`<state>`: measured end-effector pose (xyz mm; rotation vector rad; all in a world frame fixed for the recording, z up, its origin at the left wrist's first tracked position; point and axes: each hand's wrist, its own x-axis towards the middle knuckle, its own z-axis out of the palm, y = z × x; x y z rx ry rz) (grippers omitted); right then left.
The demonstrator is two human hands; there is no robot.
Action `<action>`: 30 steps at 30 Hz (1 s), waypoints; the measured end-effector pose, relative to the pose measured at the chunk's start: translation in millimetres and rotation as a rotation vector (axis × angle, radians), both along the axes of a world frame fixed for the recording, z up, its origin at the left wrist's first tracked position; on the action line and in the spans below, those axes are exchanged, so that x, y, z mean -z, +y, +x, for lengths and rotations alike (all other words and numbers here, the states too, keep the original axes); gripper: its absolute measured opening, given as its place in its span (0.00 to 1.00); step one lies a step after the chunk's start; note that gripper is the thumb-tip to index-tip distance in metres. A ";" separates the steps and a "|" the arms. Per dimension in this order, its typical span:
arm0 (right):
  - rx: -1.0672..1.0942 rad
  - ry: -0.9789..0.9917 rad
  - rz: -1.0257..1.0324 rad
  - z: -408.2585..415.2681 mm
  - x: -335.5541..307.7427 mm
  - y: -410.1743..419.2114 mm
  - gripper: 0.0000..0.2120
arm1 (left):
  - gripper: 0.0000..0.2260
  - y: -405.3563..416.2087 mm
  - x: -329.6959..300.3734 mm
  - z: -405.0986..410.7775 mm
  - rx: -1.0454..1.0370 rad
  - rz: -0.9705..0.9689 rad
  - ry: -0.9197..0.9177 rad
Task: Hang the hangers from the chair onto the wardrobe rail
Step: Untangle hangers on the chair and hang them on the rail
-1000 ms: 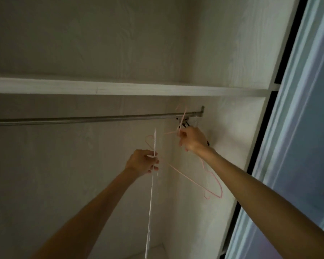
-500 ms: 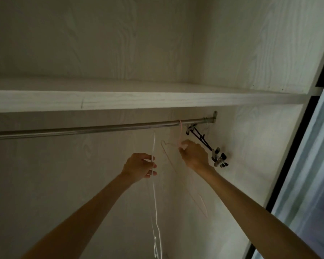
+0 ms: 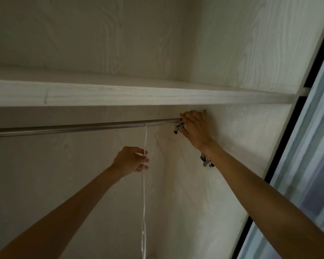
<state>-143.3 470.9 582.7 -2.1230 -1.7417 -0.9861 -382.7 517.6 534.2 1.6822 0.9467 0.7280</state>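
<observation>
A metal wardrobe rail [image 3: 82, 128] runs under the shelf. A thin white hanger [image 3: 144, 193] hangs edge-on from it, its hook over the rail. My left hand [image 3: 131, 161] pinches the hanger a little below the hook. My right hand [image 3: 195, 128] is up at the rail's right end, fingers over the rail and thumb beneath. A faint, blurred pink hanger [image 3: 158, 137] swings just left of that hand, and its hook seems to be in the hand's grip. A black clip hanger [image 3: 207, 162] hangs there too, partly hidden by my wrist.
A white wooden shelf [image 3: 138, 94] sits directly above the rail. The wardrobe's side wall [image 3: 241, 146] stands close to the right of my right hand. A sliding door frame [image 3: 307, 128] runs down the right edge.
My right hand rose from below the rail to its right end, taking the pink hanger along. The white hanger's hook now sits on the rail; my left hand barely moved.
</observation>
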 end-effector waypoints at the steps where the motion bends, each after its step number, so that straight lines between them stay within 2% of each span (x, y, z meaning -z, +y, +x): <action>1: 0.024 -0.004 -0.013 6.1 -2.4 -2.7 0.23 | 0.05 -0.7 -1.0 1.1 0.003 0.004 0.000; 5: 0.144 -0.093 -0.076 22.8 -10.3 -11.3 0.23 | 0.05 -4.7 -3.2 3.6 0.018 0.021 0.013; 8: 0.142 -0.049 -0.060 23.3 -12.3 -17.3 0.26 | 0.05 -8.7 -5.2 5.4 0.030 0.037 0.046; 10: 0.001 0.117 0.040 7.4 -9.5 -24.1 0.23 | 0.08 -11.2 -7.8 7.9 0.042 0.028 0.047; 12: -0.149 0.454 0.048 -20.8 -5.6 -37.4 0.16 | 0.09 -14.3 -11.4 12.3 0.053 0.036 0.047; 13: -0.181 0.652 -0.077 -35.2 -4.3 -45.4 0.16 | 0.09 -15.9 -13.4 15.5 0.056 0.049 0.047; 15: -0.202 0.948 -0.494 -59.0 0.7 -63.3 0.19 | 0.09 -19.2 -16.8 23.6 0.060 0.080 0.047; 16: -0.216 0.992 -0.658 -66.2 4.9 -71.4 0.19 | 0.09 -21.0 -18.4 28.4 0.060 0.093 0.050; 17: -0.237 1.009 -0.728 -70.3 9.8 -77.8 0.17 | 0.10 -22.5 -20.0 33.5 0.059 0.106 0.056; 18: -0.259 1.031 -0.709 -72.6 14.4 -83.0 0.15 | 0.10 -24.5 -22.2 38.3 0.056 0.126 0.066; 20: -0.300 1.111 -0.540 -73.7 19.7 -87.7 0.10 | 0.10 -27.5 -26.6 47.1 0.061 0.182 0.092; 22: -0.313 1.087 -0.391 -69.9 21.4 -87.7 0.08 | 0.12 -32.1 -33.2 52.6 0.070 0.262 0.169; 23: -0.295 1.000 -0.340 -66.8 20.1 -85.4 0.08 | 0.15 -33.1 -37.5 53.1 0.029 0.369 0.249; 25: -0.238 0.826 -0.266 -61.1 17.1 -75.7 0.09 | 0.17 -31.8 -48.2 48.8 -0.140 0.707 0.411; 27: -0.185 0.773 -0.218 -55.6 14.6 -63.8 0.12 | 0.17 -26.3 -58.7 37.9 -0.261 1.015 0.495; 30: -0.062 0.715 -0.252 -48.4 20.3 -45.4 0.14 | 0.22 -11.1 -64.0 19.8 -0.306 1.205 0.727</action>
